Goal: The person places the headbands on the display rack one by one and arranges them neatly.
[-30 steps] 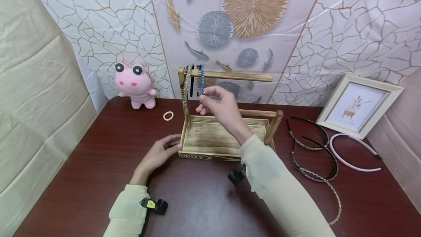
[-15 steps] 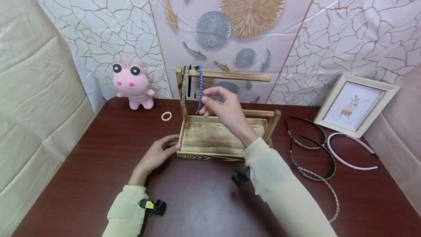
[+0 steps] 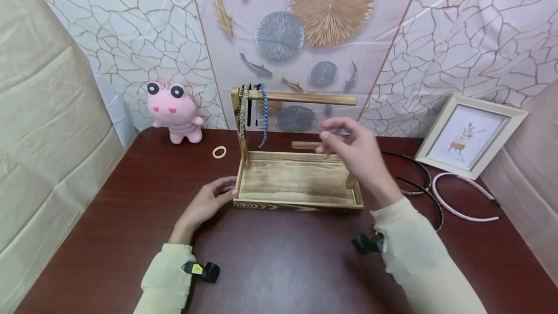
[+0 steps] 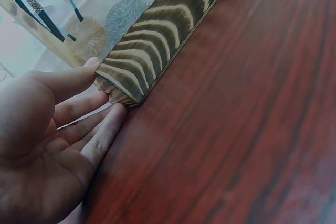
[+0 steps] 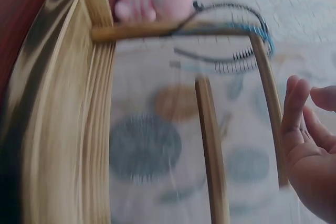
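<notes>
A wooden rack (image 3: 301, 203) with a tray base and two side bars stands on the table. From the left end of its upper bar (image 3: 314, 98) hang a glittery silver headband (image 3: 243, 117) and, just right of it, a blue braided headband (image 3: 265, 120). My left hand (image 3: 207, 205) rests against the tray's left end; in the left wrist view its thumb and straight fingertips (image 4: 116, 112) touch the striped corner. To the right, my right hand (image 3: 359, 154) is raised over the tray's right side, holding nothing, fingers loosely bent. It hides part of the lower bar (image 3: 305, 145).
Dark headbands (image 3: 436, 212) and a pink headband (image 3: 464, 214) lie at the right, partly behind the right sleeve. A picture frame (image 3: 472, 134) leans behind them. At the back left are a pink plush toy (image 3: 176, 110) and a small pale ring (image 3: 219, 152).
My right hand has let go of the blue headband and moved right, away from it. The blue headband now hangs on the bar by itself. The left hand stays at the tray.
</notes>
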Demonstrator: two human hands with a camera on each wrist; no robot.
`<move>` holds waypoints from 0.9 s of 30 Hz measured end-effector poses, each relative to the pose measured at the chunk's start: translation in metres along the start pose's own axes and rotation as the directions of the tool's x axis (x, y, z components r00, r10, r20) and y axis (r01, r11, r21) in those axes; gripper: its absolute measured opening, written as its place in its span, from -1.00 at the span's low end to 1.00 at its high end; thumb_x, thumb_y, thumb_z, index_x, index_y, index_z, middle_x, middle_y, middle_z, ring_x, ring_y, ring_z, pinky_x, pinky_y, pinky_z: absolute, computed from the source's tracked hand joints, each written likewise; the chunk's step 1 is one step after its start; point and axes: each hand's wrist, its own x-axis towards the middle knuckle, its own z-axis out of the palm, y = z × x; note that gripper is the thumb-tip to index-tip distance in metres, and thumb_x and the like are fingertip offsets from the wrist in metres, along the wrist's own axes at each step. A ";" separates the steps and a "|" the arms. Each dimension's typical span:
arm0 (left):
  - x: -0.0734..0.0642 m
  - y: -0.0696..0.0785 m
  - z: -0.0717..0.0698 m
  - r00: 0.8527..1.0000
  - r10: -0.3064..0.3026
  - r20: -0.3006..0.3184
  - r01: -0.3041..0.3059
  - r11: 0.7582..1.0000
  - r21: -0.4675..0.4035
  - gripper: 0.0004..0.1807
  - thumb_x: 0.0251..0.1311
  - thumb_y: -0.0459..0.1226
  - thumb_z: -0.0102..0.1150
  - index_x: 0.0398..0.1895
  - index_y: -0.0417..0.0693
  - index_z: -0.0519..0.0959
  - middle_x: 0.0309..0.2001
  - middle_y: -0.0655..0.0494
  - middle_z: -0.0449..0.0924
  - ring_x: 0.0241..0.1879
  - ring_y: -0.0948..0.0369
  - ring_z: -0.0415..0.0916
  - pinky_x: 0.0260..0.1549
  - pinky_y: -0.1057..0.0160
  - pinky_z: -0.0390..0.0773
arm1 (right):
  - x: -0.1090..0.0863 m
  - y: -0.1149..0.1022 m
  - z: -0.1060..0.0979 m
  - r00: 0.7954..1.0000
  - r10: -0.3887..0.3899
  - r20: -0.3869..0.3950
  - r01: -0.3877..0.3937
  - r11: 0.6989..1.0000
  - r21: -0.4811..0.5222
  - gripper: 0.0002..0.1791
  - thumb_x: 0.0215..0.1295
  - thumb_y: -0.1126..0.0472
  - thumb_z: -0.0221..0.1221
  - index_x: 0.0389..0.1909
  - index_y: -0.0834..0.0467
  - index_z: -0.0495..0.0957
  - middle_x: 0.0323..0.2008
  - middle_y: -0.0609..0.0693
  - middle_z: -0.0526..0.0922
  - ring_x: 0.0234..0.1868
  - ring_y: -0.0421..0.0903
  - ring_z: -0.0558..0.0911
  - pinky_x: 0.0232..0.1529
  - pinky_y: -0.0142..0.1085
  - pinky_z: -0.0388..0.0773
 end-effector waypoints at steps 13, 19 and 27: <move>0.000 0.000 -0.001 1.000 0.008 0.008 -0.008 1.000 0.005 -0.46 0.39 -0.19 0.18 0.38 -0.14 0.39 0.22 -0.17 0.54 0.25 0.01 0.46 0.17 0.07 0.43 | -0.095 0.040 -0.110 0.983 0.016 -0.184 -0.093 0.904 -0.418 -0.78 0.38 0.26 0.23 -0.06 0.32 0.61 -0.35 -0.33 0.70 -0.42 -0.39 0.64 -0.37 -0.53 0.53; 0.001 -0.001 -0.003 1.000 0.011 0.004 -0.011 1.000 -0.001 -0.46 0.38 -0.20 0.18 0.38 -0.15 0.39 0.22 -0.18 0.53 0.26 0.01 0.45 0.18 0.05 0.42 | -0.134 0.061 -0.146 0.988 0.081 -0.130 -0.145 0.776 -0.614 -0.82 0.35 0.21 0.26 -0.09 0.17 0.64 -0.28 -0.49 0.63 -0.35 -0.45 0.53 -0.35 -0.53 0.38; 0.001 -0.001 0.000 1.000 0.007 0.003 -0.007 1.000 0.014 -0.48 0.38 -0.21 0.18 0.36 -0.13 0.41 0.20 -0.16 0.55 0.25 0.02 0.46 0.12 0.18 0.45 | -0.168 0.085 -0.172 0.998 0.054 -0.021 -0.054 0.727 -0.684 -0.84 0.20 0.37 0.33 -0.21 0.15 0.66 -0.26 -0.38 0.63 -0.20 -0.59 0.46 -0.25 -0.58 0.31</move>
